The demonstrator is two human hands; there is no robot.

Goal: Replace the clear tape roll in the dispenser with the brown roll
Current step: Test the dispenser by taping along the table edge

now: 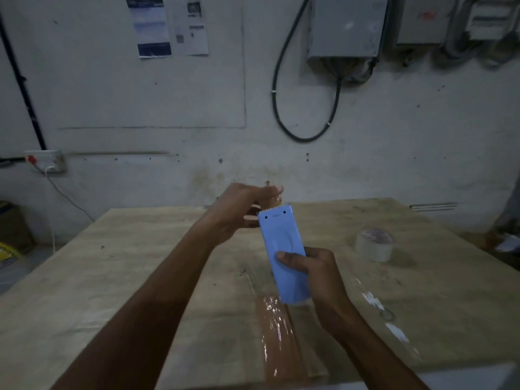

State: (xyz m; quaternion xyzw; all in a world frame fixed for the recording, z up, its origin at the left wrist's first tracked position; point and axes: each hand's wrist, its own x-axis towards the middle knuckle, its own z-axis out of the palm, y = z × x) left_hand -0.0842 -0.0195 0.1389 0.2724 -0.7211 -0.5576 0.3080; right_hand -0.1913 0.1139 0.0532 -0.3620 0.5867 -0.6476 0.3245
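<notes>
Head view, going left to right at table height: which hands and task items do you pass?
left hand pinching tape at the toothed edge → blue dispenser → right hand gripping its lower part → clear tape roll lying on the table.

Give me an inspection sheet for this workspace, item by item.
Surface: wooden table, scuffed, with a shiny brown tape strip stuck near the front edge.
Job's things: blue dispenser held above the table, toothed edge up; clear roll lying on the table, right.
Clutter: nothing seen.
Hands: right hand grips the dispenser's lower part; left hand pinches tape at the teeth.
Cables: black cable loop under a wall box.
Surroundings: papers and socket on the wall.
</notes>
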